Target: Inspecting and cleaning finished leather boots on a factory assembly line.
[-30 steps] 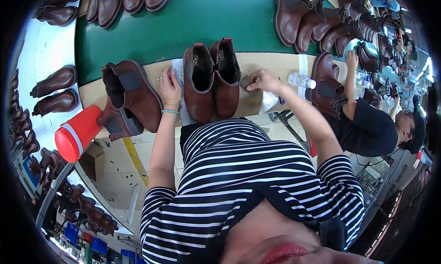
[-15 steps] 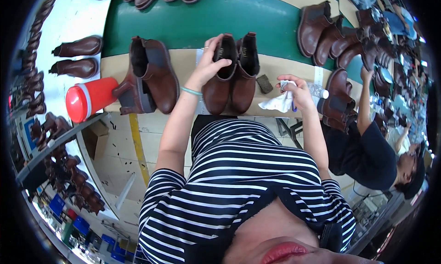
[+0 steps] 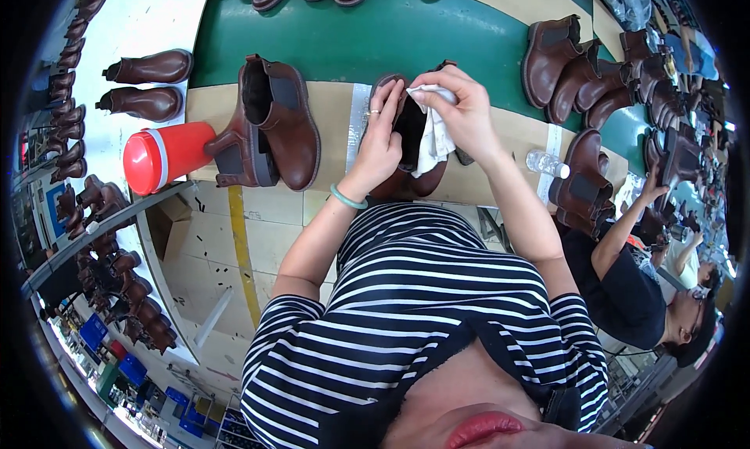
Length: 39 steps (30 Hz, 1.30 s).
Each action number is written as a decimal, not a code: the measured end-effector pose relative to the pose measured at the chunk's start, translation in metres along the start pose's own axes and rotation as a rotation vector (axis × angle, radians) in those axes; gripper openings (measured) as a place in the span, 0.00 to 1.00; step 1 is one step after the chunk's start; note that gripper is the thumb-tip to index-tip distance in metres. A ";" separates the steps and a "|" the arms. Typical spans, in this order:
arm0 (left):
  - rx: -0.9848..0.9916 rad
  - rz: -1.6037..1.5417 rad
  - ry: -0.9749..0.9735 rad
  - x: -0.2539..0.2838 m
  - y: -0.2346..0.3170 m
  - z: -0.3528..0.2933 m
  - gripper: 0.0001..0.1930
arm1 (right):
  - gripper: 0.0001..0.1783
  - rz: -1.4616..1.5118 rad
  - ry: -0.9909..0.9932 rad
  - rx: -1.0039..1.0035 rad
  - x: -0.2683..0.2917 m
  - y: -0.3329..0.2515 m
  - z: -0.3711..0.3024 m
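Observation:
A pair of brown leather ankle boots rests on the cardboard-covered table edge in front of me, largely behind my hands. My left hand grips the left boot's upper near its opening, fingers pointing away from me. Pinched in my right hand is a white cloth, which hangs over the boots' upper part. Exactly where the cloth touches the leather is hidden by my fingers.
Left of the pair stand more ankle boots and a red jug. To the right lies a clear plastic bottle beside further boots. More boots line the green table. A co-worker at right holds a boot.
My right hand has brought the cloth leftward from beside the bottle onto the boots. My left hand has shifted its hold on the left boot. The co-worker has raised a boot.

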<state>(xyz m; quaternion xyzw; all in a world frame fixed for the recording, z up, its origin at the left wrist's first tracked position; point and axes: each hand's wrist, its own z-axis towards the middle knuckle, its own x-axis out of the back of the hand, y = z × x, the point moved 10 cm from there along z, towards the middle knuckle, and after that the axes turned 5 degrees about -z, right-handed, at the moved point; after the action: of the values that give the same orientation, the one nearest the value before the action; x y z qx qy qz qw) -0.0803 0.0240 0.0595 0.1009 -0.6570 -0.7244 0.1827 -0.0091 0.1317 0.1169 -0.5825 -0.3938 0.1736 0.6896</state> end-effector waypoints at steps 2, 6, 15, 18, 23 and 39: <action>0.022 0.008 0.030 0.008 -0.004 -0.002 0.41 | 0.06 -0.262 0.087 0.087 0.009 -0.002 -0.001; 0.011 -0.024 0.062 0.023 0.011 -0.021 0.40 | 0.10 0.067 -0.022 -0.388 0.053 0.040 -0.030; 0.004 -0.027 -0.014 0.021 0.054 -0.062 0.30 | 0.05 0.177 -0.425 -0.042 -0.049 -0.023 -0.057; -0.167 0.060 0.019 0.032 0.081 -0.064 0.23 | 0.05 0.322 -0.436 -0.116 -0.056 -0.023 -0.069; -0.201 0.204 -0.016 0.031 0.099 -0.073 0.18 | 0.07 0.149 -0.524 0.090 -0.054 -0.063 -0.077; -0.211 0.232 -0.028 0.021 0.101 -0.084 0.16 | 0.05 -0.010 -0.484 0.060 -0.027 -0.062 -0.089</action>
<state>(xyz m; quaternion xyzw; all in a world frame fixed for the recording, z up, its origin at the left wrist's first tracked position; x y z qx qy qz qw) -0.0533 -0.0681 0.1515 -0.0054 -0.5870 -0.7649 0.2654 0.0269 0.0372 0.1652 -0.5014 -0.5451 0.3161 0.5929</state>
